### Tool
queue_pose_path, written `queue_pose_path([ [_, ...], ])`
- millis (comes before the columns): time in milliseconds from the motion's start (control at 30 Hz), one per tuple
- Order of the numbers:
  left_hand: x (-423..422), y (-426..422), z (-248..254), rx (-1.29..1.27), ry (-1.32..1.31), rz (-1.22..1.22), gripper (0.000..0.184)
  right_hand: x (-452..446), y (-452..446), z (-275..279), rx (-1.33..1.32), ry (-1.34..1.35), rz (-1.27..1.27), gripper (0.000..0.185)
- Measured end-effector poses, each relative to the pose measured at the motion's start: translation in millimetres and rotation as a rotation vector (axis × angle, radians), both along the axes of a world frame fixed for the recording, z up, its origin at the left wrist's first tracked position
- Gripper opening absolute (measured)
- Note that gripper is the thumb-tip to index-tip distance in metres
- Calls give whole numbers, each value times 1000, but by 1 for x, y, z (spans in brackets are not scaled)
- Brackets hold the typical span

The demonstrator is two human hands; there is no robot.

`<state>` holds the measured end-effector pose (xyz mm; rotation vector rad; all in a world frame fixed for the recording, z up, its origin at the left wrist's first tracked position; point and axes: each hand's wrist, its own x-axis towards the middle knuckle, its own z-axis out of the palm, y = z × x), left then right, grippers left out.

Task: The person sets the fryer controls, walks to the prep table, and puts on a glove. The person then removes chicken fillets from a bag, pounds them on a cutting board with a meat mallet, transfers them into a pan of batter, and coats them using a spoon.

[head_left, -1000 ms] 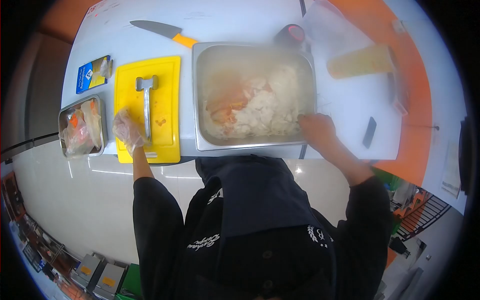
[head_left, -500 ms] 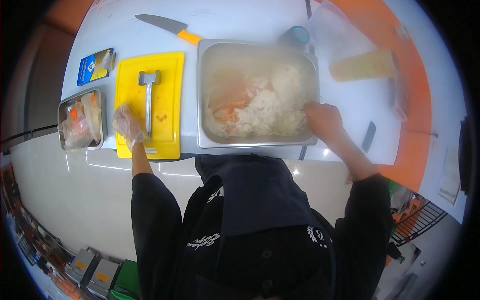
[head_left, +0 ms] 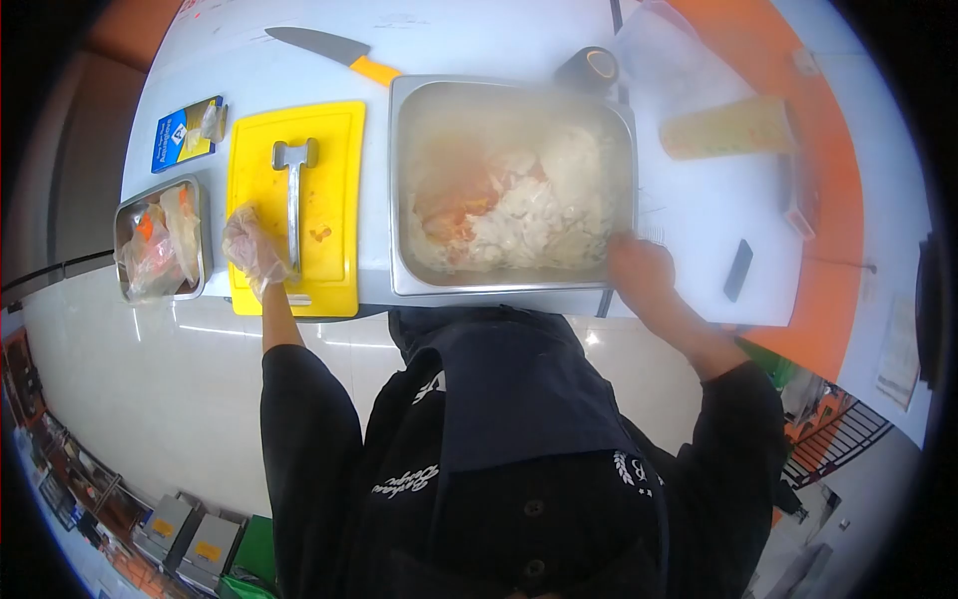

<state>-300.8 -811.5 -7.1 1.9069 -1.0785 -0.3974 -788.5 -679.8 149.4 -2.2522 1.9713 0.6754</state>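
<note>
A deep steel pan [head_left: 397, 190] holds pieces of pale orange meat in a creamy white mixture [head_left: 539, 215]. My right hand [head_left: 642, 272] is closed at the pan's right wall, and the thin tines of what looks like a fork [head_left: 655, 234] show just above it. My left hand [head_left: 253, 248], in a clear plastic glove, lies over the left part of a yellow cutting board [head_left: 339, 190] with its fingers loosely bent and nothing visible in them. Beside it on the board is a metal meat mallet [head_left: 294, 200], its head pointing away from me.
Left of the board stands a small steel tray [head_left: 207, 235] with plastic-wrapped contents; a blue box [head_left: 185, 135] lies behind it. A knife [head_left: 324, 45] with a yellow handle rests behind the pan. To the right are a dark cup [head_left: 589, 70], a wrapped roll [head_left: 726, 130] and a dark flat piece [head_left: 737, 271].
My right hand has shifted slightly down and turned at the pan's right wall, and the tines now show beyond the rim. The left hand stays nearly still.
</note>
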Motion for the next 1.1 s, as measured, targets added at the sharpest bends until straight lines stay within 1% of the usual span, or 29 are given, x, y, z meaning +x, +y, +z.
queue_pose_path([
  [33, -1, -1, 1, 16, -38, -6, 31, 2, 0, -3, 20, -26, 9, 6],
  [100, -8, 0, 1, -38, 43, 13, 29, 3, -5, -8, 57, -75, 29, 7],
  [133, -10, 1, 4, -67, 81, 26, 28, 5, -10, -6, 115, -57, -7, 8],
  [200, -7, 0, 5, -45, 47, 28, 27, 9, -22, -1, 230, -19, -71, 9],
  [300, -6, 0, 4, -21, 29, 27, 27, 4, -27, 2, 264, -77, -85, 12],
  [400, -5, -1, 3, -17, 14, 37, 27, -9, -29, -11, 282, -158, -64, 17],
  [500, -5, -1, 2, -36, -5, 32, 27, -26, -39, -18, 387, -290, -3, 20],
  [600, -5, -1, 0, -52, 2, 33, 28, -33, -36, -9, 337, -460, -28, 20],
  [700, 0, -2, -7, -34, -5, 21, 29, -29, -37, 3, 365, -545, -282, 19],
  [800, 4, -3, -11, -22, -78, 9, 29, -35, -33, 0, 317, -577, -247, 18],
  [900, 1, -3, -8, -46, -103, 7, 30, -28, -42, 20, 417, -592, -303, 17],
  [1000, 4, -3, -8, -48, -139, -14, 30, -30, -43, 20, 285, -656, -258, 16],
  [1100, 1, -2, -2, 27, -178, -15, 30, -29, -59, -1, 110, -650, -192, 16],
])
